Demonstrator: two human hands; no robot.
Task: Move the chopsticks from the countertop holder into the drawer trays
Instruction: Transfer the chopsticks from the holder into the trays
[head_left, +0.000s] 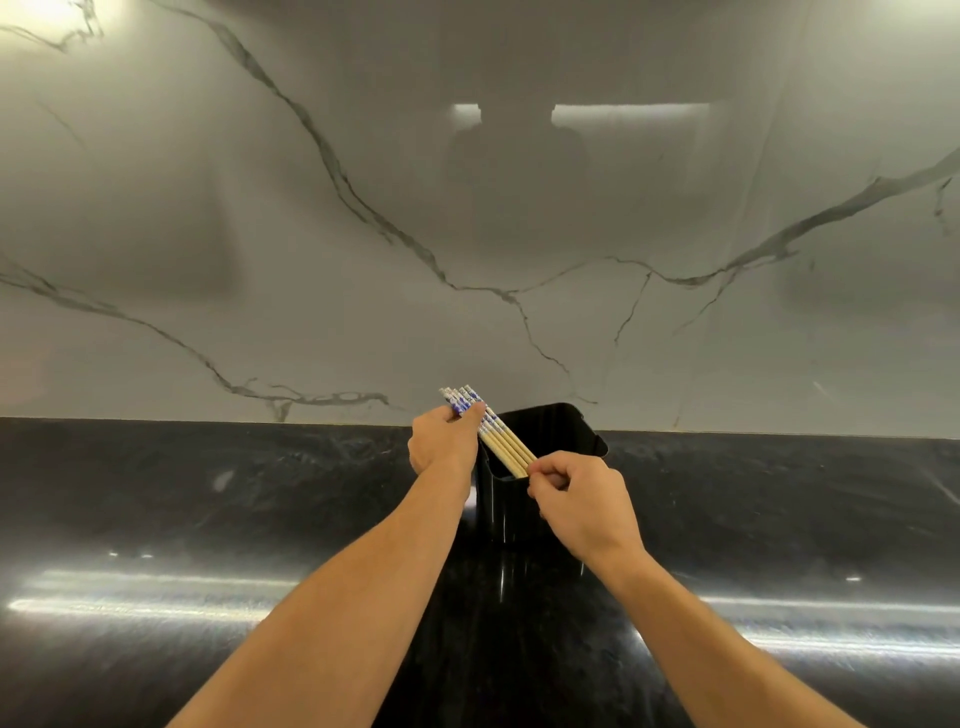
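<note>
Left hand (444, 441) grips patterned tops of chopstick bundle (501, 441); right hand (576, 499) pinches lower ends above black holder (550, 431) on dark countertop (208, 519)

Four chopsticks (503, 442), one holder (569, 434), one left hand (444, 441), one right hand (582, 501)

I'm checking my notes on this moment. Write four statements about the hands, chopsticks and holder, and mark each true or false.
1. The left hand grips the chopsticks at their blue-patterned ends. True.
2. The right hand lies flat on the countertop. False: it pinches the chopsticks' plain wooden ends.
3. The holder is black. True.
4. The chopsticks stand upright in the holder. False: both hands hold them tilted over its opening.
</note>
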